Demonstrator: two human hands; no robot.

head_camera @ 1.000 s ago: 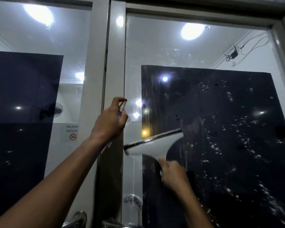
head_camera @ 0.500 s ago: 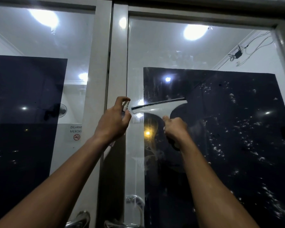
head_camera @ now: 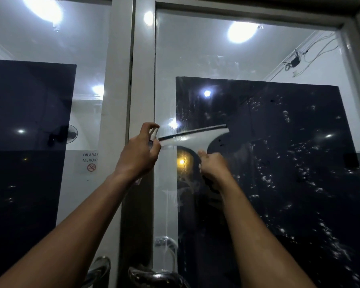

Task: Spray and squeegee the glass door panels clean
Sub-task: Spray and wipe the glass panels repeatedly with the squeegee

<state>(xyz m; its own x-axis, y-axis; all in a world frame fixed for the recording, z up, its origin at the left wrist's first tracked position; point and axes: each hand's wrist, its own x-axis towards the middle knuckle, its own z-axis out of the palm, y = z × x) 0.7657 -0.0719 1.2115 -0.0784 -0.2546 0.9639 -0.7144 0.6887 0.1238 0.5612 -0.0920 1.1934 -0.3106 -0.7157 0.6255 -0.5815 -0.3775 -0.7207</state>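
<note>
Two glass door panels fill the view, a left panel (head_camera: 48, 100) and a right panel (head_camera: 258, 59), each with a dark sheet behind the glass. My right hand (head_camera: 213, 168) grips the handle of a white squeegee (head_camera: 195, 138), whose black blade lies tilted against the right panel near its left edge. My left hand (head_camera: 139, 154) holds a small spray bottle (head_camera: 153, 135) in front of the white centre frame, index finger curled over the nozzle. Droplets and foam streaks speckle the right panel's dark area.
White door frames (head_camera: 141, 80) run vertically between the panels. Chrome door handles (head_camera: 158, 275) sit at the bottom centre. A no-smoking sign (head_camera: 90, 163) shows through the left panel. Ceiling lights reflect in the glass.
The squeegee and my right hand rose from lower on the right panel to level with my left hand, then dropped slightly. My left hand stayed by the centre frame.
</note>
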